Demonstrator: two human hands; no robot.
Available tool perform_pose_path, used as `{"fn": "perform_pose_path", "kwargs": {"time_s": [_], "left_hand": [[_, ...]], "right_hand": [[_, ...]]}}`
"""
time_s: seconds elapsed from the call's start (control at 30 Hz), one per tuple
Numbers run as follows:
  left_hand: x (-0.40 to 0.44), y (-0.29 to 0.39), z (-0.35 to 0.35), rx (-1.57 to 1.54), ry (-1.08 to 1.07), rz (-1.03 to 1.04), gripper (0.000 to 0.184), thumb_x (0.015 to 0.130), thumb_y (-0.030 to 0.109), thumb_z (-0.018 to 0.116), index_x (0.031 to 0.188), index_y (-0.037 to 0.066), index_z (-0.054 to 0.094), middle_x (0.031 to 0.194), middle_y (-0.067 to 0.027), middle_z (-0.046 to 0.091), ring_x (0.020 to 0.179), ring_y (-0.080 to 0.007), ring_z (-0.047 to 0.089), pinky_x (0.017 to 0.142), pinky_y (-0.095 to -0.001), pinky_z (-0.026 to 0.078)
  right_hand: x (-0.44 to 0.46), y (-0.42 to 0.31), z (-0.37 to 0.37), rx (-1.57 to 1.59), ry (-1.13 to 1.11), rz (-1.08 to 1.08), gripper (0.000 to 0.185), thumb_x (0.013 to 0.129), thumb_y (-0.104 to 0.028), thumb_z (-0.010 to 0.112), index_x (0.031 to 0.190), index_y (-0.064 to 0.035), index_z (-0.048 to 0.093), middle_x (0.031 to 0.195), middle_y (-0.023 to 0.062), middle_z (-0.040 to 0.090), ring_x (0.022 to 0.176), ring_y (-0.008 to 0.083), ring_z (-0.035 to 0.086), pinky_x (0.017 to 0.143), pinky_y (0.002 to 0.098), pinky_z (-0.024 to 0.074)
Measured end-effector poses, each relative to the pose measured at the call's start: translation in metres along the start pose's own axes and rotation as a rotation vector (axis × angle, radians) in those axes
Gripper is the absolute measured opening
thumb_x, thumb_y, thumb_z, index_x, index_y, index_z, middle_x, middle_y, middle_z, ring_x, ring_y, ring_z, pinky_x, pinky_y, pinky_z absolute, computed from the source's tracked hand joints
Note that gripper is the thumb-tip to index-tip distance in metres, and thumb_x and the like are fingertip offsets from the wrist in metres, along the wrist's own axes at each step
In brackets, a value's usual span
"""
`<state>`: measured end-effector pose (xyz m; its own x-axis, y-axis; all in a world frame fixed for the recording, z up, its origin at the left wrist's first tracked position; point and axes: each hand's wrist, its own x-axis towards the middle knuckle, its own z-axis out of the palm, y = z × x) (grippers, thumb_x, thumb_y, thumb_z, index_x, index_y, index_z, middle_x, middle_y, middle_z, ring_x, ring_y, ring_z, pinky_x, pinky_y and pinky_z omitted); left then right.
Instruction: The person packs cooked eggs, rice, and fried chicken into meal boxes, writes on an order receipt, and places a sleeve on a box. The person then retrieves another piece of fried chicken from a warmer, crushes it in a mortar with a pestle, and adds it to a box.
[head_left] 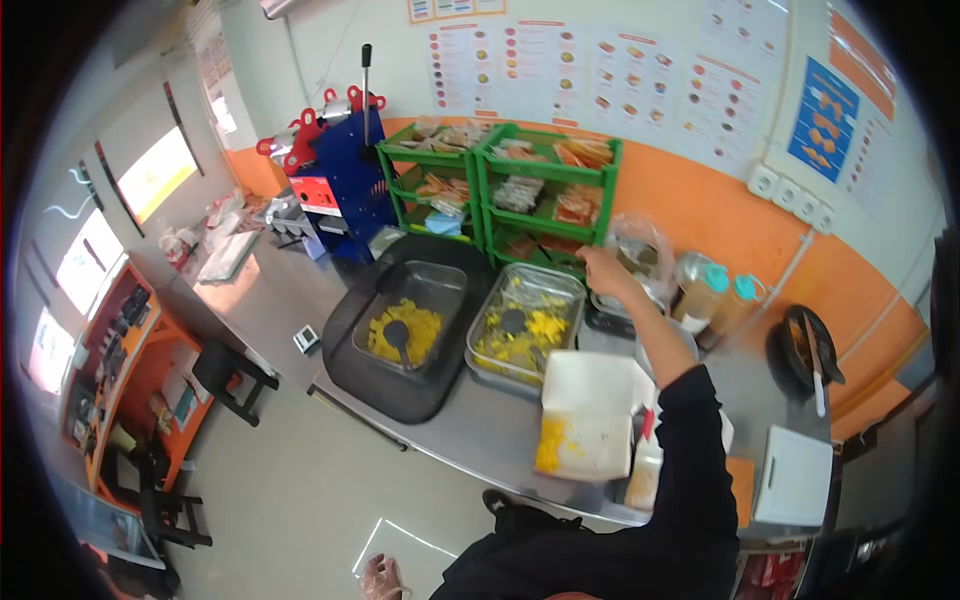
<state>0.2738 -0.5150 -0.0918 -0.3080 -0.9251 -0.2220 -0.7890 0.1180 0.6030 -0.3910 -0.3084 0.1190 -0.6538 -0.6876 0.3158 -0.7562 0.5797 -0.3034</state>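
My right hand [601, 268] reaches out to the lowest tier of the green rack [552, 168], its fingers closed together; what they hold, if anything, I cannot make out. Low in the view hangs my left hand [380, 577], in what looks like clear plastic, its fingers loosely apart over the floor. Below my right arm lies an open white takeaway box [590, 395] with yellow food [550, 443] in one corner. Left of the box stands a steel tray [480, 352] of yellow food with a dark ladle [513, 321]. A black warmer [345, 375] beside it holds more yellow food and another dark ladle [398, 334].
Two bottles with teal caps [716, 278] stand at the right, near a black pan [790, 352]. A squeeze bottle [645, 474] and a white board [793, 477] lie near the front. A blue and red machine [350, 165] stands at the back left. Black stools [232, 382] are on the floor.
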Motion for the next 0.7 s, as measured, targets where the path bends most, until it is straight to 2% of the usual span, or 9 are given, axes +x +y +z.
{"fn": "perform_pose_path", "kwargs": {"time_s": [0.1,0.17,0.2,0.33,0.37,0.4,0.53,0.6,0.7], "left_hand": [[0.02,0.061,-0.005,-0.045,0.016,0.037,0.034,0.086,0.035,0.061,0.107,0.009,0.064,0.097,-0.0117,0.068,0.089,-0.0316,0.064,0.081,-0.0428,0.05],[0.011,0.13,-0.032,0.146,-0.195,-0.088,0.035,0.092,0.025,0.059,0.123,0.01,0.056,0.126,-0.0145,0.055,0.109,-0.0329,0.055,0.09,-0.04,0.047],[0.021,0.114,-0.026,0.144,-0.187,-0.097,0.035,0.092,0.025,0.059,0.123,0.01,0.056,0.126,-0.0145,0.055,0.109,-0.0329,0.055,0.09,-0.04,0.047],[0.047,0.067,-0.011,0.21,-0.243,0.124,0.039,0.092,0.031,0.058,0.125,0.012,0.055,0.124,-0.0141,0.054,0.108,-0.0303,0.055,0.089,-0.0398,0.046],[0.052,0.071,-0.011,0.325,-0.276,0.141,0.04,0.091,0.03,0.06,0.125,0.011,0.055,0.12,-0.0137,0.056,0.105,-0.0292,0.056,0.088,-0.0398,0.047],[0.045,0.128,-0.022,0.176,-0.209,-0.06,0.037,0.092,0.024,0.06,0.124,0.008,0.055,0.113,-0.0142,0.058,0.1,-0.028,0.057,0.085,-0.039,0.047],[0.065,0.132,-0.009,-0.01,-0.194,0.084,0.035,0.095,0.027,0.056,0.123,0.006,0.056,0.11,-0.0175,0.059,0.099,-0.0282,0.057,0.085,-0.0392,0.046],[0.074,0.154,-0.008,0.005,-0.21,0.068,0.035,0.094,0.029,0.056,0.122,0.008,0.056,0.111,-0.0166,0.059,0.101,-0.0278,0.056,0.086,-0.0393,0.045],[0.083,0.174,-0.009,0.066,-0.223,-0.002,0.035,0.094,0.034,0.057,0.122,0.012,0.058,0.113,-0.0137,0.059,0.107,-0.0265,0.053,0.091,-0.0398,0.043]], "right_hand": [[0.097,0.029,0.033,-0.052,0.219,0.165,0.025,0.076,-0.002,0.055,0.101,0.0007,0.06,0.106,0.0229,0.062,0.103,0.0394,0.057,0.091,0.0452,0.0441],[0.145,0.051,0.042,-0.115,0.138,0.318,0.031,0.079,-0.007,0.055,0.11,-0.0003,0.056,0.116,0.0221,0.058,0.11,0.0374,0.055,0.101,0.049,0.036],[0.158,0.065,0.053,-0.215,0.199,0.334,0.042,0.085,-0.015,0.052,0.125,-0.0047,0.048,0.133,0.0198,0.048,0.123,0.036,0.047,0.107,0.052,0.0272],[0.179,0.072,0.051,-0.414,0.13,0.512,0.057,0.088,-0.012,0.052,0.141,-0.0135,0.034,0.14,0.0212,0.039,0.13,0.0381,0.039,0.105,0.0496,0.0333],[0.186,0.078,0.052,-0.408,0.185,0.56,0.054,0.087,-0.015,0.053,0.139,-0.0151,0.039,0.138,0.0192,0.043,0.128,0.0366,0.041,0.105,0.0494,0.0335],[0.19,0.086,0.053,-0.405,0.238,0.609,0.05,0.087,-0.017,0.055,0.136,-0.0167,0.043,0.135,0.0172,0.047,0.127,0.035,0.044,0.104,0.0492,0.0337],[0.189,0.119,0.057,-0.578,0.367,0.371,0.036,0.087,-0.019,0.056,0.122,-0.0113,0.054,0.114,0.012,0.061,0.111,0.0297,0.056,0.094,0.0477,0.0401],[0.179,0.098,0.041,-0.251,0.517,0.255,0.024,0.085,-0.014,0.058,0.108,-0.0078,0.059,0.089,0.0056,0.065,0.088,0.0268,0.062,0.081,0.0448,0.0435],[0.167,0.082,0.034,0.04,0.477,0.24,0.021,0.083,-0.009,0.059,0.103,-0.0058,0.057,0.082,0.0046,0.062,0.08,0.0271,0.06,0.075,0.0415,0.0439]]}}
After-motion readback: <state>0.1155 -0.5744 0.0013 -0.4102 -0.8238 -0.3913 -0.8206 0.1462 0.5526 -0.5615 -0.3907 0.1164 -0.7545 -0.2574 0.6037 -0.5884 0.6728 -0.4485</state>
